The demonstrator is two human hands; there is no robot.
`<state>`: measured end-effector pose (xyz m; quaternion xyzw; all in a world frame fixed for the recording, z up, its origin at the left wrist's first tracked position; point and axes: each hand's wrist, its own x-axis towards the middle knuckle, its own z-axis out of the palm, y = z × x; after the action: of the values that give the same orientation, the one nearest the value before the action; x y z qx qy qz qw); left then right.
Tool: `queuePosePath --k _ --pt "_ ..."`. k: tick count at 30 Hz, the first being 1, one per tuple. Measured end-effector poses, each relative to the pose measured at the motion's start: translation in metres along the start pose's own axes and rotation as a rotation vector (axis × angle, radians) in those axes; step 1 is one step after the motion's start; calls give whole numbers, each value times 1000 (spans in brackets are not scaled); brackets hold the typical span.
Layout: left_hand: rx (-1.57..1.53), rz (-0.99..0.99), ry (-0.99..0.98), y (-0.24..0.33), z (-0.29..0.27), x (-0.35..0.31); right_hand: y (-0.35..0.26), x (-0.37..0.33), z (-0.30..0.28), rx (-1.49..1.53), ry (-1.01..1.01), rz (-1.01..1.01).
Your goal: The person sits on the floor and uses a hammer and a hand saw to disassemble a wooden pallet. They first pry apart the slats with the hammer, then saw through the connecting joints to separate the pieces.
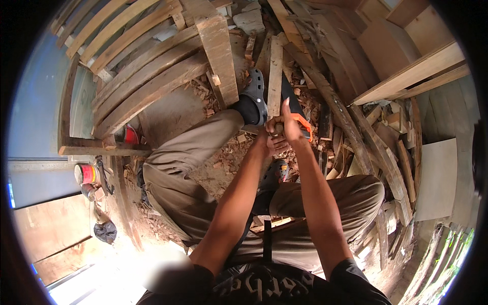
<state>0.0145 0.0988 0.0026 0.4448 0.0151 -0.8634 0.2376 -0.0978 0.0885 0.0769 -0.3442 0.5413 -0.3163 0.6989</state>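
Wooden, straight-edged board (pixel 275 76) ends by the curled left hand (pixel 276 143); curved orange handle (pixel 305 123) borders right hand (pixel 292 128); both grips unclear.

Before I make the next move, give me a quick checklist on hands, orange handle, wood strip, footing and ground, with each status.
1. Both hands in view: ok; left hand and right hand are close together.
2. Grip of each hand: cannot tell; the fingers overlap.
3. Orange handle located: ok; it shows just right of the right hand.
4. Left shoe well clear of the pale wood strip: not ok; it sits close beside it.
5. Ground free of debris: not ok; wood scraps are scattered around.
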Motion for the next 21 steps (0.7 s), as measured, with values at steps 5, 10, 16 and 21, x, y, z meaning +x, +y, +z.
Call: queuePosePath --k 5,10,16,21 --pt "-362 158 26 5 -25 55 -19 9 33 -499 152 -33" --pt "-284 -4 66 18 9 49 -22 45 4 -314 427 -149" --pt "-387 200 84 10 -5 43 6 49 25 -422 453 -175" --pt "-217 363 -657 -44 -41 44 57 -21 39 -209 532 -521"
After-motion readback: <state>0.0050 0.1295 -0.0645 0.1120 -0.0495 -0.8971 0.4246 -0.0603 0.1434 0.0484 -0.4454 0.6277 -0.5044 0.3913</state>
